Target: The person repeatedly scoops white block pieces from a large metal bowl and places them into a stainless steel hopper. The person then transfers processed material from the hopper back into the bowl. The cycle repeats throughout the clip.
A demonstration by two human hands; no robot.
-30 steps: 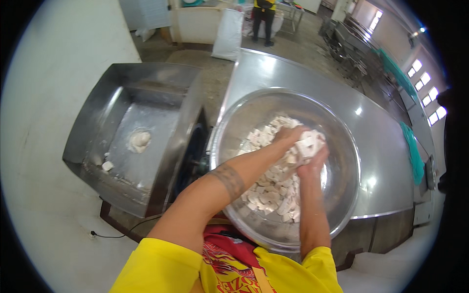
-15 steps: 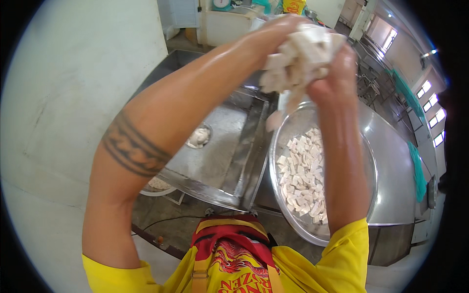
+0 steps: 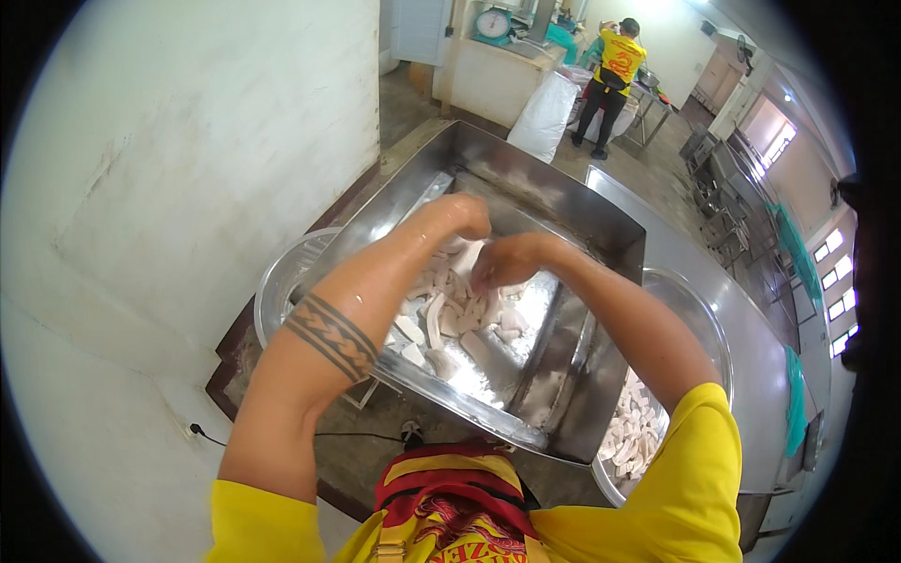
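Note:
White, strip-like food pieces (image 3: pixel 452 321) lie loosely spread over the bottom of a stainless steel sink basin (image 3: pixel 554 383) in front of me. Over its far part, my left hand (image 3: pixel 466 216) is bent down at the wrist, its fingers hidden from view. Close beside it, my right hand (image 3: pixel 507 263) reaches down to the pieces, fingers pointing downward, loosely apart and somewhat blurred. Some white pieces show between the two hands; whether the left hand grips any is hidden.
Right of the basin, partly under my right arm, a round metal tray (image 3: pixel 709 324) holds more white pieces. Another round tray (image 3: pixel 267 291) shows at the basin's left. A wall stands at left. Farther off are a dial scale (image 3: pixel 494 24), a white sack (image 3: pixel 546 113) and a person (image 3: pixel 618 70).
My hands have come down from above the round tray's far edge into the steel basin at the left. The heaped white pieces they carried now lie in the basin. The view has shifted.

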